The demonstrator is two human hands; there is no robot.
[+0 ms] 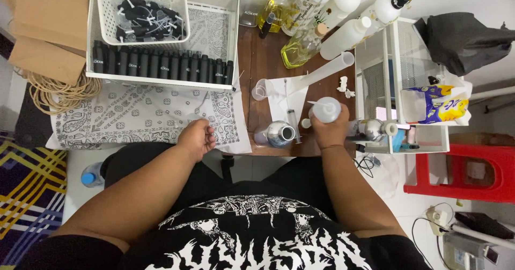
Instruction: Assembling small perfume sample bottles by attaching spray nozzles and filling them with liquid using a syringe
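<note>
My right hand (pixel 331 131) grips a small white squeeze bottle (pixel 327 109) with a thin nozzle that points left, over the brown table (pixel 268 66). Just left of it stands a shiny metal bottle (pixel 279 134), with a syringe (pixel 292 121) lying beside it. My left hand (pixel 197 138) rests curled on the white patterned cloth (pixel 139 114); a small clear thing seems to sit between its fingers, too faint to name. A clear measuring cup (pixel 260 89) and a tall plastic measuring cylinder (pixel 322 72) lie further back.
A white tray (pixel 161 77) holds a row of small black bottles and a basket (pixel 145 10) of black caps. Oil and white bottles (pixel 306 12) crowd the table's far end. A white wire rack (pixel 399 82) stands right, a red stool (pixel 461 171) beyond.
</note>
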